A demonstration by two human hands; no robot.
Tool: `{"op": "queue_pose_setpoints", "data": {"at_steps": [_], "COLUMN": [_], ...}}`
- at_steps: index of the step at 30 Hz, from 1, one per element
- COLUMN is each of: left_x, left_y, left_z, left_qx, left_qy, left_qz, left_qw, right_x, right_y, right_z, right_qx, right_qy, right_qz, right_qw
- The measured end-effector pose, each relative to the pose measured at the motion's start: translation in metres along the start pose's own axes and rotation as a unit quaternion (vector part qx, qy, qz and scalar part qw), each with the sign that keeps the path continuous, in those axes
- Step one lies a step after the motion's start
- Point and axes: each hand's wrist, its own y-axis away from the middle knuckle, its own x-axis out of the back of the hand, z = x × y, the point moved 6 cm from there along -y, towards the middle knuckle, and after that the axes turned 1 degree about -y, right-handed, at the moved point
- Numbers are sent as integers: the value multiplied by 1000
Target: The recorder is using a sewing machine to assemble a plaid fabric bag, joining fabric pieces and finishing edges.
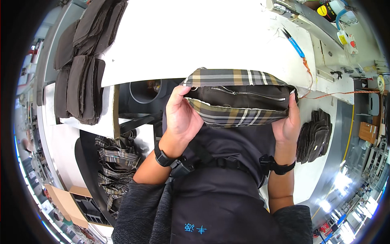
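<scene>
Between my hands a plaid fabric pouch [227, 116] in black, tan and white is stretched wide, its mouth facing up. Inside it a dark lining shows, with a silver zipper [260, 96] running across. My left hand [181, 114] grips the pouch's left end, thumb over the rim and fingers partly hidden behind the cloth. At the opposite end my right hand [287, 122] pinches the corner, thumb on top; its other fingers are mostly out of sight.
Blue thread snips [295, 44] on an orange cord lie at the far right of the white table [195, 36]. Stacks of dark cloth pieces [83, 87] sit at the left, another dark stack [315, 138] at the right. Plaid pieces [118, 162] hang lower left, near a cardboard box [67, 205].
</scene>
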Motion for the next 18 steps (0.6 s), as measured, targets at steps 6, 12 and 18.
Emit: {"op": "queue_pose_setpoints", "data": {"at_steps": [6, 12, 18], "left_x": [4, 16, 3], "left_y": [0, 4, 6], "left_z": [0, 0, -2], "left_qx": [-14, -37, -58], "left_qy": [-25, -145, -260], "left_qz": [2, 62, 53], "left_qw": [1000, 987, 962], "right_x": [-2, 13, 17], "right_y": [1, -1, -3], "right_z": [4, 15, 18], "right_qx": [-5, -15, -48], "right_qy": [1, 5, -6], "right_qz": [3, 8, 36], "right_qw": [1000, 1000, 998]}}
